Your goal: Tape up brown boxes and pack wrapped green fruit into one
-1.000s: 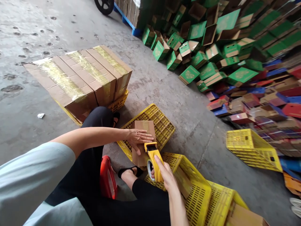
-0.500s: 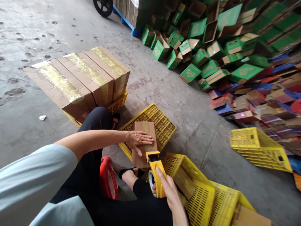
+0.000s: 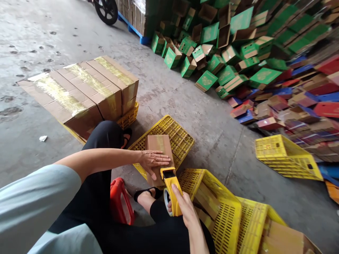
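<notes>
A small brown cardboard box [image 3: 158,146] lies on an overturned yellow plastic crate [image 3: 177,136] in front of me. My left hand [image 3: 153,160] rests flat on the box's near half, fingers stretched out. My right hand [image 3: 184,205] is closed round the handle of a yellow tape dispenser [image 3: 171,188], whose head sits at the box's near end just below my left hand.
Three taped brown cartons [image 3: 79,91] sit on a yellow crate to the left. Yellow crates [image 3: 227,218] with cardboard pieces stand at my right knee, another [image 3: 287,157] farther right. Green, red and blue boxes [image 3: 238,63] are piled behind. A red stool [image 3: 120,203] is under my legs.
The tape dispenser has been drawn back from the middle of the box to its near end. My left hand has stayed flat on the box. The view shifted slightly.
</notes>
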The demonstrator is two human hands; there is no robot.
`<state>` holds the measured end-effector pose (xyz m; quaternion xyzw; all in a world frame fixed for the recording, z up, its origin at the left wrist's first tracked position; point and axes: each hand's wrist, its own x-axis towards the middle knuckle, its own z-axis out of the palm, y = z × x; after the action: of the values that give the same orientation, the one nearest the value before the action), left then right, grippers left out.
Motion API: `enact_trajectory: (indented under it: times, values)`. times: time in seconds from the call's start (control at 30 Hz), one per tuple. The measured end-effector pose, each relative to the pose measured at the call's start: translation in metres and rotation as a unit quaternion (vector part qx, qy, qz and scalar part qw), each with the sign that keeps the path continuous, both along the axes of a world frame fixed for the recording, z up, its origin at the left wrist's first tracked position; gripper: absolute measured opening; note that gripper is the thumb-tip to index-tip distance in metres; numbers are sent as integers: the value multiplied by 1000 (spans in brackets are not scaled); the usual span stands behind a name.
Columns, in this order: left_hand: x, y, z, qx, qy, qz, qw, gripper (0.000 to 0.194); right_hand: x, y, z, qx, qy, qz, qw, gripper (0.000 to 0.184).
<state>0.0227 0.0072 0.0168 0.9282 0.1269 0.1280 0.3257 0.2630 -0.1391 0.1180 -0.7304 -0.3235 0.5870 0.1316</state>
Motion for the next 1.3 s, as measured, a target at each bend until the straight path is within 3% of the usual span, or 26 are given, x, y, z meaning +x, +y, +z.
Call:
enact_trajectory:
  times: [0.13, 0.4, 0.67, 0.8, 0.93, 1.3]
  values:
    - [0, 5, -1, 6, 9, -11, 1000, 90, 3, -7, 4, 0, 6, -13, 1000, 60]
    - [-2, 8, 2, 13, 10, -16, 1000, 85, 14, -54, 14, -12, 10, -86, 996, 68]
    - [2, 0, 7, 36, 42, -4, 998, 88, 8, -49, 13, 3, -6, -54, 999, 63]
    - [8, -16, 4, 69, 10, -48, 996, 87, 10, -51, 4, -5, -11, -61, 998, 65]
    - [12, -26, 0, 56, 2, -65, 996, 86, 11, -57, 1, -1, 16, -66, 998, 67]
    - [16, -19, -1, 3, 13, -85, 996, 83, 30, -97, 5, -47, 6, -73, 996, 77]
